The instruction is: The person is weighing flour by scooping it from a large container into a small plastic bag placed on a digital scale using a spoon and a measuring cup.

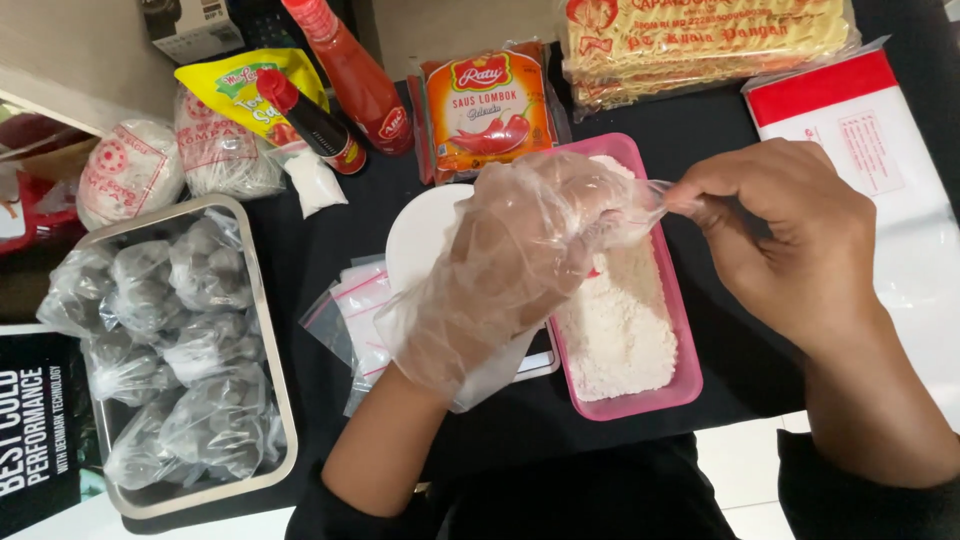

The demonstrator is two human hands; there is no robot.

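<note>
- While I look down through the head camera, my left hand (505,270) sits inside a loose clear plastic glove (450,345), fingers half curled, hovering over the pink tray (690,385).
- My right hand (790,235) is bare; its thumb and forefinger are pinched shut on the fingertip end of the glove, just above the far end of the tray.
- That tray holds white flour (620,335) and lies on the black worktop (330,245), near its middle.
- Partly under my left hand I see a white round plate (420,240), and beside it a few small clear zip bags (350,310).
- At the left a metal tray (270,330) is full of knotted plastic bags of dark balls (205,265).
- Along the far edge stand a red sauce bottle (355,75), a dark bottle with a red cap (315,120), a yellow pouch (235,85), an orange pack of sauce sachets (488,110) and a yellow noodle pack (700,40).
- Two round white bundles in plastic (130,170) lie at the far left, and a white and red bag (880,170) lies at the right.
</note>
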